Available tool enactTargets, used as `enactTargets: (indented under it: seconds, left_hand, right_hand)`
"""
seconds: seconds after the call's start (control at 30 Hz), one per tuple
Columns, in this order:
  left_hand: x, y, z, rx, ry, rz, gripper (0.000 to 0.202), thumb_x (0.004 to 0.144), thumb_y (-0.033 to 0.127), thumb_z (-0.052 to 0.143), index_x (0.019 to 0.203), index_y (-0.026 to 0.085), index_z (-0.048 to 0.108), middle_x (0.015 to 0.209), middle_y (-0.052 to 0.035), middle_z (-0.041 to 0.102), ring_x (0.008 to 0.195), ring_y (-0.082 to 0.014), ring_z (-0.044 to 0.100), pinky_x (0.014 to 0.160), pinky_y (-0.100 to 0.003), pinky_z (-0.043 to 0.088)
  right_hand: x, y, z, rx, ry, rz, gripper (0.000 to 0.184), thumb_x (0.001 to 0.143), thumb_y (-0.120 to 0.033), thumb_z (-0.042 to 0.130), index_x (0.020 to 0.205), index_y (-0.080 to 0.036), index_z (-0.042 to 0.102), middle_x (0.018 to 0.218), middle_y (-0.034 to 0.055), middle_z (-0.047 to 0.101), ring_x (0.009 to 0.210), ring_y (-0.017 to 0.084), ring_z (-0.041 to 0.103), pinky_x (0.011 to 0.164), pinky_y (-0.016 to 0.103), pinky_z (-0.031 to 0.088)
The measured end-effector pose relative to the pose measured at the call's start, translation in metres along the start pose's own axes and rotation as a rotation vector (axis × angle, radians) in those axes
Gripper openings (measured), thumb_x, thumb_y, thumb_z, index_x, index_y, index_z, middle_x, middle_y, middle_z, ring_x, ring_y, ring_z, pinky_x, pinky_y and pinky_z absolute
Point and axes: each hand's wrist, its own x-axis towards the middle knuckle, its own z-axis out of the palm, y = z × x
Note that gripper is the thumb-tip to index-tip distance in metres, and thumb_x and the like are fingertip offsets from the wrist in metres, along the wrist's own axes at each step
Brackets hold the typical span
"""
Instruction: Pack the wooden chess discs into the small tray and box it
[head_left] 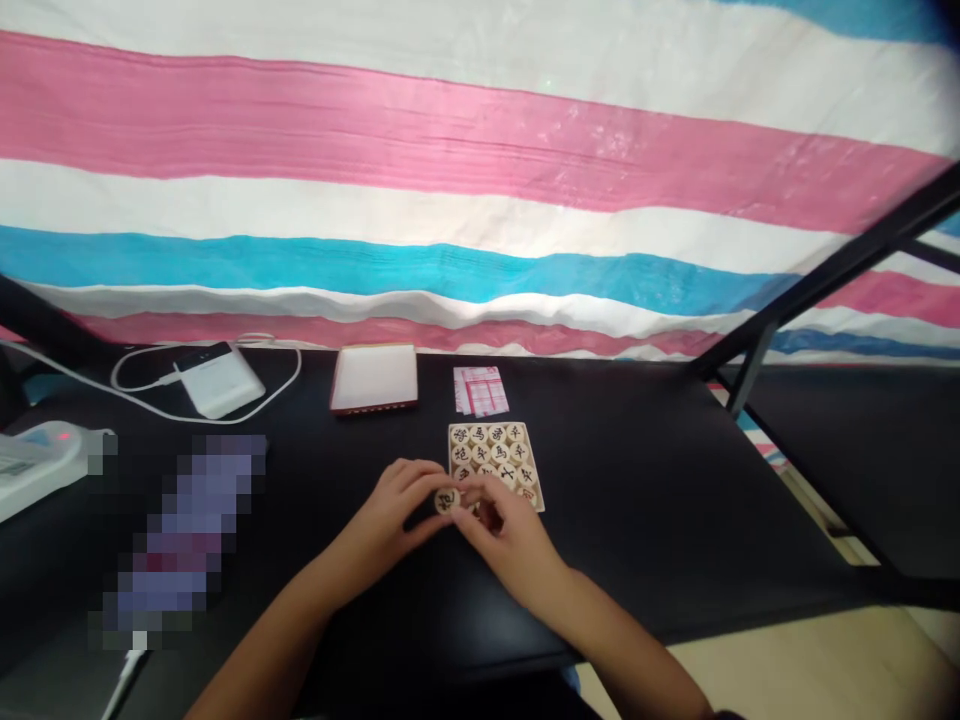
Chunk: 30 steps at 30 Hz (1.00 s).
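A round wooden xiangqi piece (447, 501) is pinched between the left hand (390, 512) and the right hand (510, 540), just in front of a square wooden tray (534, 482) and above a black table (637, 480). The two hands are brought together, with the fingertips of both closed on the piece, and its dark character is turned toward the camera. Behind the right hand's fingers, a second pale disc (486, 516) is partly hidden, and whether it is gripped cannot be told. The tray is filled with similar pieces (497, 453) laid flat, and its near edge is partly covered by the hands. Beyond the tray, a small stack of pink-and-white cards (480, 391) is laid on the table, with a white panel with a red edge (373, 378) placed to its left. Further left, a white power bank (221, 380) is joined to a looped white cable (135, 375). A pixelated object (187, 530) is seen left of the hands, a white appliance with a red light (37, 465) is placed at the left edge, and a striped tarpaulin (450, 150) is hung behind a black metal bar (825, 260)
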Motion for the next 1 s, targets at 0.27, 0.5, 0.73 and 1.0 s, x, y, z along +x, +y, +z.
enactTargets:
  seconds: [0.27,0.5,0.73,1.0]
  left_hand:
    - [-0.007,0.002,0.005,0.02,-0.018,-0.016,0.037,0.085,0.029,0.052,0.121,0.028,0.043,0.114,-0.0044,0.051,0.104,-0.0187,0.048,0.092,-0.036,0.041]
    - [-0.018,-0.017,0.007,0.075,0.033,-0.076,0.033,0.085,0.033,0.05,0.117,0.026,0.044,0.111,-0.0051,0.051,0.1,-0.0198,0.049,0.087,-0.037,0.044]
    - [-0.019,-0.016,0.005,0.084,0.035,-0.077,0.03,0.087,0.031,0.047,0.116,0.025,0.044,0.109,-0.0055,0.051,0.102,-0.0201,0.049,0.092,-0.04,0.04]
    - [-0.02,-0.016,0.005,0.057,0.03,-0.086,0.03,0.087,0.031,0.047,0.116,0.025,0.045,0.11,-0.0054,0.05,0.101,-0.0195,0.048,0.091,-0.038,0.042]
  right_hand:
    - [-0.016,0.012,-0.035,-0.109,0.303,0.125,0.017,0.073,-0.03,0.06,0.085,-0.019,0.062,0.065,-0.0026,0.057,0.052,0.009,0.04,0.053,0.022,0.036]
    - [-0.026,0.034,-0.052,-0.364,0.455,0.136,0.02,0.073,-0.038,0.059,0.069,-0.021,0.067,0.058,-0.0014,0.054,0.054,0.011,0.043,0.053,0.024,0.034]
    - [-0.021,0.039,-0.047,-0.447,0.487,0.117,0.021,0.075,-0.038,0.057,0.072,-0.021,0.068,0.06,-0.0003,0.056,0.054,0.012,0.043,0.053,0.024,0.035]
    - [-0.021,0.039,-0.046,-0.476,0.493,0.106,0.019,0.076,-0.037,0.058,0.073,-0.021,0.068,0.064,0.0009,0.06,0.057,0.013,0.045,0.055,0.025,0.036]
